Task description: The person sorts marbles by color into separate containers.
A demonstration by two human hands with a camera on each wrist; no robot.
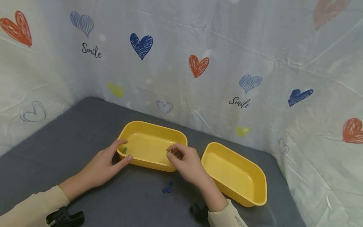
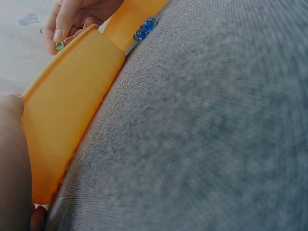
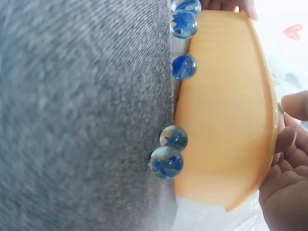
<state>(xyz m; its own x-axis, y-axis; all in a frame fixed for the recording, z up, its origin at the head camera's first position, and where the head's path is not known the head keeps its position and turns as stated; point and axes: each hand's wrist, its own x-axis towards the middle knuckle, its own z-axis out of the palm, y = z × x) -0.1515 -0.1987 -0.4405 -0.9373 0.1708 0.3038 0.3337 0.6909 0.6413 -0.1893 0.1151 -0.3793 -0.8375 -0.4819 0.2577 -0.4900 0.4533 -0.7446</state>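
Observation:
My left hand (image 1: 103,165) holds the near left corner of a yellow tub (image 1: 154,127), thumb at the front rim and fingers round the end. A couple of green marbles (image 1: 124,150) lie inside the tub at that end. Over the tub's right front rim, my right hand (image 1: 185,162) pinches a green marble (image 2: 59,46) between thumb and fingertips. Several blue marbles (image 1: 169,190) sit on the dark grey cloth in front of the tub, below my right hand. The right wrist view shows blue marbles (image 3: 166,162) close along the tub's front wall.
To the right stands a second yellow tub (image 1: 262,189), set at an angle, with bare floor showing inside. A white curtain (image 1: 175,28) printed with hearts hangs behind the grey-covered table (image 1: 71,135).

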